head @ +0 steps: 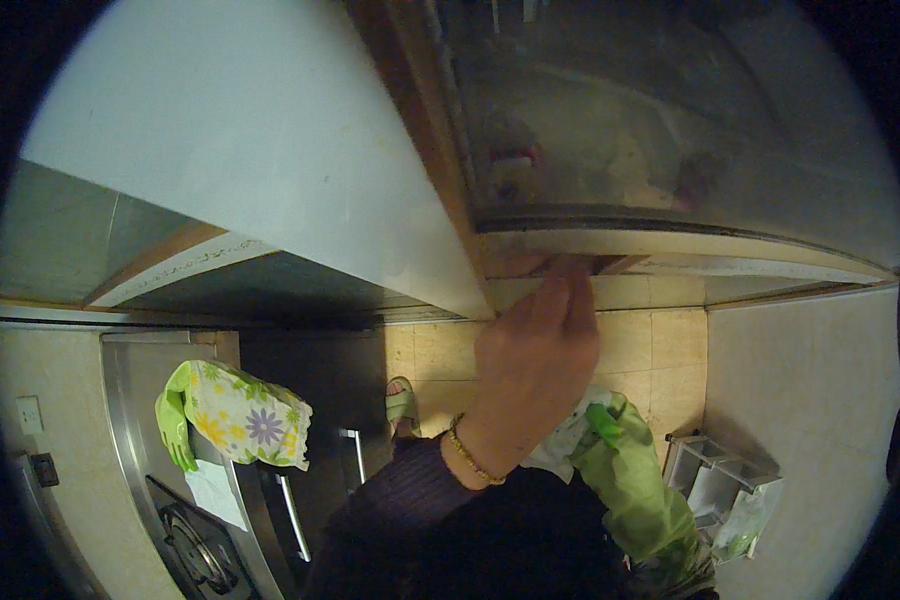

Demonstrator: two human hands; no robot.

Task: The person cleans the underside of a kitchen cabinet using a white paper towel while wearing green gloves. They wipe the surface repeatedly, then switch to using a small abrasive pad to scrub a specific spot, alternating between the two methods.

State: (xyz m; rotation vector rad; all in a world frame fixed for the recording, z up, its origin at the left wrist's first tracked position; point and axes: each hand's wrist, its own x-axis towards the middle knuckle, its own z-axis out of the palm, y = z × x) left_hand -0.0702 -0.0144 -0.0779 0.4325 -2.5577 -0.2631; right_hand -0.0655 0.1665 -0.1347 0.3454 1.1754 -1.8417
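Note:
My left hand (544, 337), bare and with a beaded bracelet at the wrist, reaches up to the lower edge of a glossy cabinet (675, 244). Its fingers are close together at that edge; the fingertips are blurred, and whether they grip it is unclear. Lower down, near my body, is my right hand (604, 421) in a green rubber glove with a long light-green cuff, shut on a whitish cloth (559, 446). Another green glove (247, 416), its cuff printed with flowers, lies on the counter at the left.
A pale cabinet door (270, 127) stands out at upper left. Below at the left are a gas hob (195, 551), a white sheet (216, 491) on the steel counter (124, 420), and drawer handles (292, 517). A wheeled plastic rack (727, 487) stands by the right wall.

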